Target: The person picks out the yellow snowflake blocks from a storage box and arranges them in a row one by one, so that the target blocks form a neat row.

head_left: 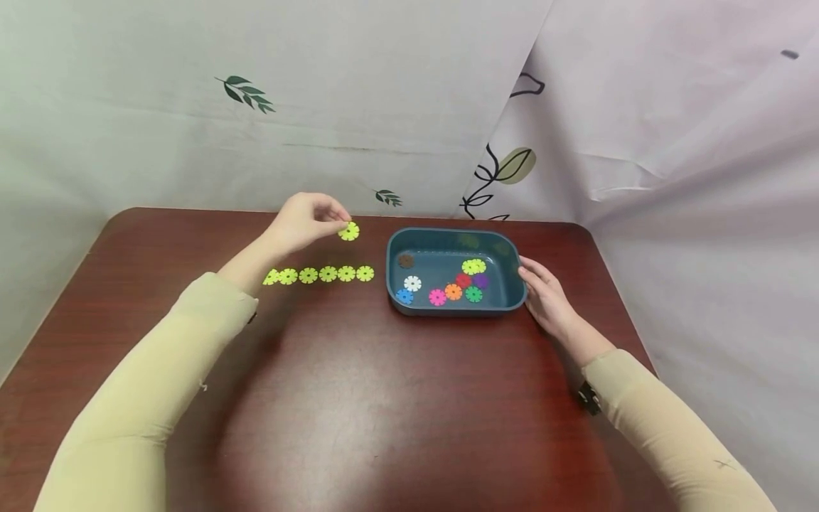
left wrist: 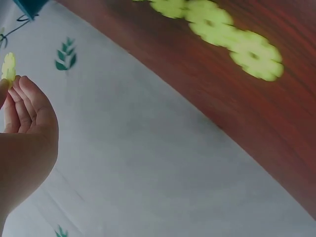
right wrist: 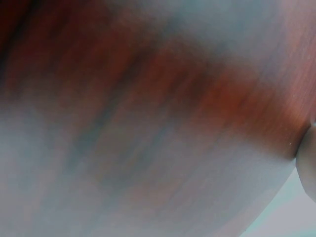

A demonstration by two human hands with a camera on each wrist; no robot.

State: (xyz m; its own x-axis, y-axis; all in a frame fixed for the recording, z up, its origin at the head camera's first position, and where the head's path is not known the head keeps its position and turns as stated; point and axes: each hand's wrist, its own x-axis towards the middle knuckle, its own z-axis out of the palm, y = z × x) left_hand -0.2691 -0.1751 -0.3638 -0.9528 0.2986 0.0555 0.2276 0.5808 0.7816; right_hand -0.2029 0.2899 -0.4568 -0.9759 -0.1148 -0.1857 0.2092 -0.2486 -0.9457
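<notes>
My left hand (head_left: 310, 222) pinches a yellow snowflake disc (head_left: 349, 231) by its edge between thumb and fingertips, above the back part of the table. In the left wrist view the same notched disc (left wrist: 9, 68) stands edge-up at the fingertips. Below that hand, a row of several yellow discs (head_left: 328, 274) runs left to right, its left end partly behind the forearm. My right hand (head_left: 547, 295) rests its fingers against the right end of a dark blue bin (head_left: 454, 311). Only a sliver of that hand (right wrist: 307, 165) enters the right wrist view, which is blurred.
Inside the bin lie loose discs: brown (head_left: 406, 261), white (head_left: 412, 284), blue (head_left: 404, 296), pink (head_left: 438, 297), orange (head_left: 453, 291), red (head_left: 463, 280), purple (head_left: 480, 281), green (head_left: 473, 294), and overlapping yellow ones (head_left: 474, 267). A patterned cloth (head_left: 320, 107) hangs behind the brown table (head_left: 358, 398).
</notes>
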